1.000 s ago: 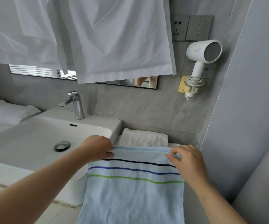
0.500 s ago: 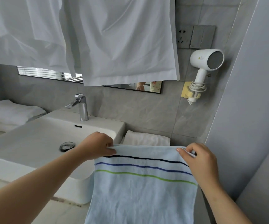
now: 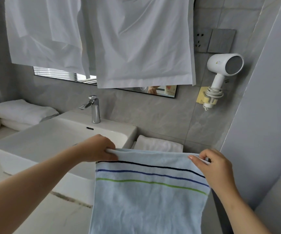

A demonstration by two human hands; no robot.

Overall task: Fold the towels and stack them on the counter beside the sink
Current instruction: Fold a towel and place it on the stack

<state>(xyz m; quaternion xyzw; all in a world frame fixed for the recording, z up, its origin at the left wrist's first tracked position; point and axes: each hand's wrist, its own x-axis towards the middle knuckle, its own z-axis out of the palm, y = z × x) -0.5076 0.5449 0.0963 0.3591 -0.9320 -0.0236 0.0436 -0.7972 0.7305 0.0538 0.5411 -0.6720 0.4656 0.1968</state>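
Observation:
A light blue towel [image 3: 146, 200] with black, blue and green stripes hangs in front of me, stretched between both hands. My left hand [image 3: 99, 149] grips its top left corner. My right hand [image 3: 214, 169] pinches the top right corner. Behind the towel's upper edge, a folded white towel [image 3: 158, 144] lies on the counter just right of the white sink [image 3: 57, 139]. Left of the sink rests a stack of folded white towels [image 3: 23, 112].
A chrome tap [image 3: 93, 108] stands at the back of the sink. White cloths [image 3: 136, 41] hang over the mirror. A white hair dryer [image 3: 224, 68] is mounted on the wall at right, under a socket. A grey wall [image 3: 263, 132] closes in on the right.
Both hands have spread a little wider with the blue towel, pulling its top edge taut. The view has shifted left, showing more of the towel stack beside the sink.

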